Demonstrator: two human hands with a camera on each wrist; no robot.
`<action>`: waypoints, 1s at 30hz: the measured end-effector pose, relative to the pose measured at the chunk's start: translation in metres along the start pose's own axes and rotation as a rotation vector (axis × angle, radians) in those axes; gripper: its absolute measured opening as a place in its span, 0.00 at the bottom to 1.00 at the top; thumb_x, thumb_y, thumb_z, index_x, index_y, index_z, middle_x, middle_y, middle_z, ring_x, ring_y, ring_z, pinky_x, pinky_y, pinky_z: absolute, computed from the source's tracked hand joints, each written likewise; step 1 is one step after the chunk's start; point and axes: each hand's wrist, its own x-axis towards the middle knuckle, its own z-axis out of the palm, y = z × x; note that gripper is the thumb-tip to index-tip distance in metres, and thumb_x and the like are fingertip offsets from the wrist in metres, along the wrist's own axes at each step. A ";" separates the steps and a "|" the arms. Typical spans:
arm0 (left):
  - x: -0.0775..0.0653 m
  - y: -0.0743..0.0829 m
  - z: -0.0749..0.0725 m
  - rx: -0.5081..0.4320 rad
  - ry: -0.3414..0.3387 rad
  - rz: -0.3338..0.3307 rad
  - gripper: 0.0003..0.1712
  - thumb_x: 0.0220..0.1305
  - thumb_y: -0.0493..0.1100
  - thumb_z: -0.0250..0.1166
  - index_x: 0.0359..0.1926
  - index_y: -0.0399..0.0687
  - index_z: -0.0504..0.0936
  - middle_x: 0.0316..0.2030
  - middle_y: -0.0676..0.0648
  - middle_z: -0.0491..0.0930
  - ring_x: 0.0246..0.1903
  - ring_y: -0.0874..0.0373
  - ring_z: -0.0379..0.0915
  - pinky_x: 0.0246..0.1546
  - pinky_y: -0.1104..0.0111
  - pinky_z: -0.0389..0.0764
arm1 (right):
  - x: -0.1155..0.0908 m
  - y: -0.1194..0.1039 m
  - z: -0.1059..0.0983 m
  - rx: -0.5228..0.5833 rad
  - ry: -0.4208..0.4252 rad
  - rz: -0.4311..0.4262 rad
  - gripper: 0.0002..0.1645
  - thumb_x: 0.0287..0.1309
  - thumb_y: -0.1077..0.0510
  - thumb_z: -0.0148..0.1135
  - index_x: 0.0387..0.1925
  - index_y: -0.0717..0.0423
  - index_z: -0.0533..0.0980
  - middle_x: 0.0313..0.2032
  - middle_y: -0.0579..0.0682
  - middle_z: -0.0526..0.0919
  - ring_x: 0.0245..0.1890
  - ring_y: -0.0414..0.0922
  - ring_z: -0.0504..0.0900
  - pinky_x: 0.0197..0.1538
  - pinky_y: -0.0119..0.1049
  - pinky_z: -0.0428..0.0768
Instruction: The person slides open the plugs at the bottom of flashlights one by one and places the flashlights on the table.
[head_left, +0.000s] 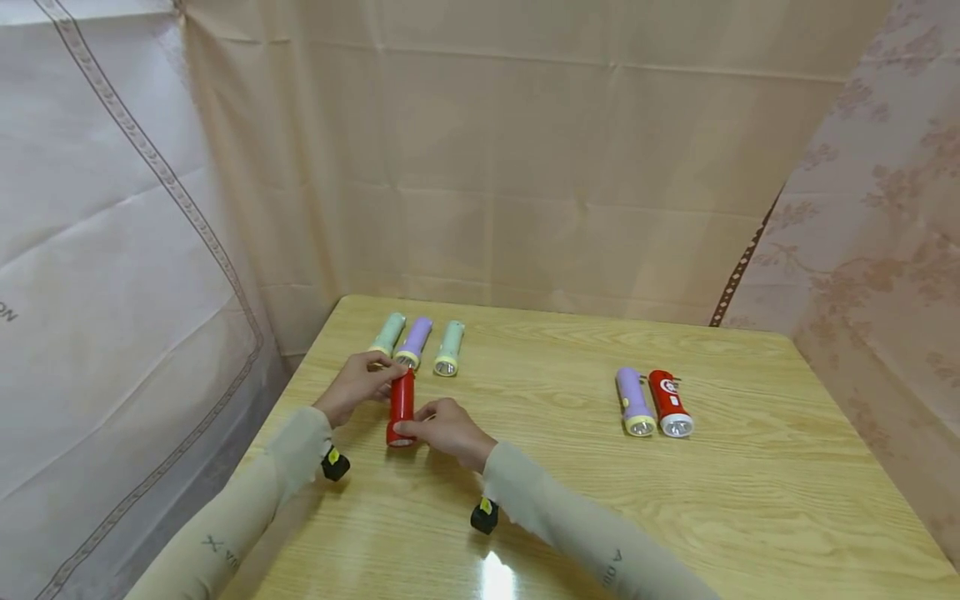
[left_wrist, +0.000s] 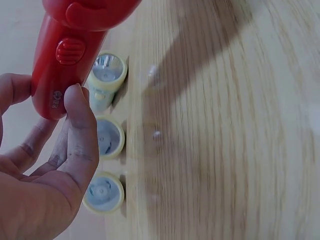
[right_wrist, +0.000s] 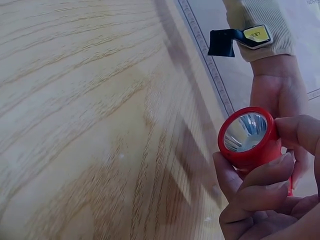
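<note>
Both hands hold one red flashlight [head_left: 402, 397] above the left part of the table. My left hand [head_left: 358, 387] pinches its tail end between thumb and fingers; in the left wrist view the ridged switch on the red body faces the camera. At the lens end, my right hand [head_left: 452, 432] grips the head, and the right wrist view shows the shiny reflector [right_wrist: 246, 133] pointing outward. Just beyond the hands lie a green flashlight [head_left: 389, 331], a purple flashlight [head_left: 416, 337] and another green flashlight [head_left: 450, 346], side by side with lenses toward me.
On the right half of the wooden table [head_left: 540, 500] lie a second purple flashlight [head_left: 633, 400] and a red flashlight with a white rim [head_left: 670, 400]. Beige cloth [head_left: 525, 183] hangs behind the table, with patterned cloth at both sides.
</note>
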 end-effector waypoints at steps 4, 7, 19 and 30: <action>-0.002 0.004 0.007 0.004 -0.009 0.010 0.17 0.73 0.46 0.66 0.49 0.35 0.80 0.48 0.37 0.83 0.35 0.51 0.84 0.39 0.59 0.88 | -0.004 0.003 -0.005 -0.002 0.002 0.005 0.20 0.60 0.44 0.75 0.40 0.57 0.82 0.37 0.47 0.83 0.35 0.44 0.79 0.39 0.37 0.79; -0.003 0.006 0.012 -0.003 -0.012 0.002 0.16 0.72 0.46 0.67 0.50 0.36 0.81 0.48 0.37 0.83 0.36 0.50 0.84 0.39 0.59 0.88 | -0.008 0.004 -0.009 -0.003 0.007 0.003 0.20 0.60 0.46 0.75 0.40 0.58 0.81 0.37 0.48 0.83 0.35 0.44 0.78 0.39 0.37 0.79; -0.006 0.013 0.033 -0.026 -0.047 0.034 0.15 0.72 0.44 0.67 0.48 0.35 0.79 0.46 0.38 0.84 0.35 0.50 0.85 0.41 0.54 0.88 | -0.022 0.014 -0.031 0.026 -0.022 -0.008 0.21 0.59 0.46 0.76 0.41 0.59 0.81 0.38 0.49 0.83 0.35 0.46 0.76 0.37 0.38 0.76; -0.006 0.021 0.054 -0.016 -0.085 0.040 0.15 0.70 0.44 0.70 0.48 0.38 0.81 0.43 0.39 0.85 0.35 0.50 0.85 0.41 0.54 0.88 | -0.033 0.032 -0.049 0.035 -0.029 -0.013 0.20 0.58 0.48 0.76 0.40 0.59 0.81 0.36 0.48 0.83 0.30 0.43 0.73 0.32 0.35 0.73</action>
